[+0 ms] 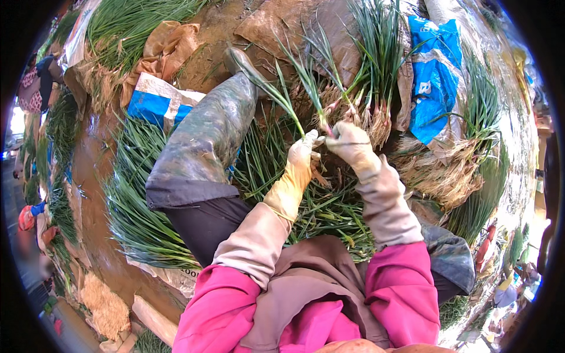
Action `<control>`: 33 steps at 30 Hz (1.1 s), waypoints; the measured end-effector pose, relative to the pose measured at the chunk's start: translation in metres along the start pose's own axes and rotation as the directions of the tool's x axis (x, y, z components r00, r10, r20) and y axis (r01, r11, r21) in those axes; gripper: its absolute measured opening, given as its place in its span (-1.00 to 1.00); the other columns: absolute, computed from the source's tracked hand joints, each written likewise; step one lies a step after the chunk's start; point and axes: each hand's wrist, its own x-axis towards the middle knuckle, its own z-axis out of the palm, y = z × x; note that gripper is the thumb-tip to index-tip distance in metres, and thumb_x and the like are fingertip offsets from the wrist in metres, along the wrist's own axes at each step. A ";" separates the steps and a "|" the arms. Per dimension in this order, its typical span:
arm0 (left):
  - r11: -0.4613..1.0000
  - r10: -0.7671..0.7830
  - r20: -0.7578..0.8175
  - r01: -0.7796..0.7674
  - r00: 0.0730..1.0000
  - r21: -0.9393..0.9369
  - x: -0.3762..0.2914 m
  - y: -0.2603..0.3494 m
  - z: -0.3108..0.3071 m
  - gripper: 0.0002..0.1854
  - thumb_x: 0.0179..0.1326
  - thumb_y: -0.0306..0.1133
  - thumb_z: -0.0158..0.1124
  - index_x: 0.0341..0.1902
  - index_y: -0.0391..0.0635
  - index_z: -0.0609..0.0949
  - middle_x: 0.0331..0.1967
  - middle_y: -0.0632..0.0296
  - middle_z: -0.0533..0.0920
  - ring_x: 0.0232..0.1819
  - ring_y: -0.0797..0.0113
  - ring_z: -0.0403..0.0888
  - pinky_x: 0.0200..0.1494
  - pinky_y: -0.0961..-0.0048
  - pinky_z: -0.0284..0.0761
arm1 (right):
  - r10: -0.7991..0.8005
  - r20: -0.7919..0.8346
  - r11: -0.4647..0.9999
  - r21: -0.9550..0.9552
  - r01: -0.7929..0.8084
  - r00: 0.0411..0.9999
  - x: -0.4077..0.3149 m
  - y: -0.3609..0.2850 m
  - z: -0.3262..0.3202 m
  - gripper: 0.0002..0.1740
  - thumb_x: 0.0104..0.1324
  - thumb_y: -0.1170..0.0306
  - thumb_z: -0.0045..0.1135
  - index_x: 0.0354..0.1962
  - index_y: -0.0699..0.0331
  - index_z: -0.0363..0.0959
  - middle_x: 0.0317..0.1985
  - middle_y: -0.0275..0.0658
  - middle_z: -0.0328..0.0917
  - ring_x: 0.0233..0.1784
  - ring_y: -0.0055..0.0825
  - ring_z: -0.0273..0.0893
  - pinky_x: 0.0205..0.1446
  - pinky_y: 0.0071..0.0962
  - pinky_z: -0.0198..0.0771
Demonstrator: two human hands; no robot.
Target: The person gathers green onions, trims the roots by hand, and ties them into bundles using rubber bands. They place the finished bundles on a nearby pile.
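My left hand (303, 152), in a pale yellow glove, is closed on a green onion (282, 102) whose leaves point up and to the left. Close beside it, my right hand (351, 140), gloved too, pinches the reddish base of another green onion (311, 88). The fingertips of both hands nearly touch. Just beyond my right hand lies a bunch of green onions (379, 57), with pale, hairy roots toward me. Loose green leaves (331, 218) cover the ground below my wrists.
Large piles of green onions lie at the left (141, 203), upper left (137, 26) and right (479, 101). A blue sack (435, 79) stands right of the bunch. My left boot (240, 59) rests on muddy ground. People are partly visible at the far left.
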 end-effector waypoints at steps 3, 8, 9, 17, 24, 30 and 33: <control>0.996 0.047 0.036 -0.045 0.998 -0.074 -0.009 -0.001 0.015 -0.86 0.18 -0.36 0.13 -0.26 -0.16 0.56 -0.55 0.31 0.54 -0.70 0.53 0.42 -0.69 0.63 0.36 | -0.150 0.425 0.610 0.751 -0.255 0.893 -0.016 0.002 -0.008 -0.71 0.14 0.16 0.20 -0.49 0.23 0.48 -0.59 -0.47 0.43 -0.48 -0.67 0.31 -0.38 -0.60 0.26; 0.970 0.139 -0.174 -0.099 0.975 0.220 -0.004 -0.013 0.012 -0.87 0.06 -0.42 0.26 -0.32 -0.18 0.57 -0.61 0.37 0.52 -0.73 0.59 0.35 -0.68 0.65 0.22 | 0.095 0.231 0.572 0.784 -0.243 0.968 0.029 0.016 0.041 -0.63 0.13 0.14 0.21 -0.38 0.32 0.46 -0.50 -0.35 0.47 -0.44 -0.65 0.31 -0.40 -0.57 0.24; 0.950 0.189 -0.208 -0.125 0.960 0.286 0.000 -0.018 0.009 -0.87 0.05 -0.41 0.28 -0.33 -0.18 0.57 -0.61 0.37 0.53 -0.72 0.61 0.34 -0.66 0.66 0.22 | 0.039 0.169 0.531 0.831 -0.164 0.985 0.032 0.017 0.060 -0.63 0.13 0.14 0.21 -0.35 0.31 0.46 -0.49 -0.34 0.48 -0.44 -0.65 0.32 -0.39 -0.55 0.26; 0.949 0.157 -0.091 -0.125 0.983 0.289 -0.011 -0.009 0.005 -0.89 0.01 -0.46 0.27 -0.38 -0.23 0.58 -0.59 0.29 0.55 -0.75 0.60 0.30 -0.69 0.65 0.21 | 0.443 0.143 0.126 0.967 -0.219 0.885 0.024 0.008 0.082 -0.84 0.20 0.40 0.11 -0.48 0.32 0.49 -0.62 -0.32 0.50 -0.66 -0.62 0.37 -0.63 -0.61 0.31; 0.972 0.027 0.006 -0.028 1.000 0.233 -0.030 -0.007 0.015 -0.84 0.10 -0.37 0.22 -0.34 -0.24 0.55 -0.64 0.23 0.53 -0.86 0.42 0.34 -0.80 0.51 0.28 | 0.309 0.147 -0.096 0.988 -0.123 0.940 0.036 0.024 0.072 -0.85 0.14 0.34 0.20 -0.35 0.19 0.49 -0.58 -0.47 0.43 -0.62 -0.69 0.30 -0.57 -0.64 0.22; 0.963 0.075 -0.121 -0.040 0.990 0.266 -0.022 -0.010 0.010 -0.80 0.12 -0.34 0.21 -0.38 -0.27 0.55 -0.66 0.20 0.53 -0.88 0.46 0.27 -0.82 0.54 0.25 | 0.467 0.102 -0.445 0.886 0.134 0.878 0.034 0.007 0.083 -0.87 0.11 0.47 0.17 -0.35 0.23 0.46 -0.61 -0.43 0.46 -0.59 -0.64 0.35 -0.51 -0.65 0.22; 0.968 0.082 -0.147 -0.044 0.986 0.249 -0.018 -0.016 0.009 -0.81 0.11 -0.35 0.21 -0.39 -0.27 0.56 -0.69 0.22 0.49 -0.89 0.46 0.26 -0.83 0.53 0.25 | 0.450 0.128 -0.574 0.800 0.177 0.884 0.041 0.019 0.082 -0.86 0.22 0.43 0.02 -0.33 0.36 0.42 -0.77 -0.49 0.19 -0.72 -0.64 0.17 -0.57 -0.60 0.19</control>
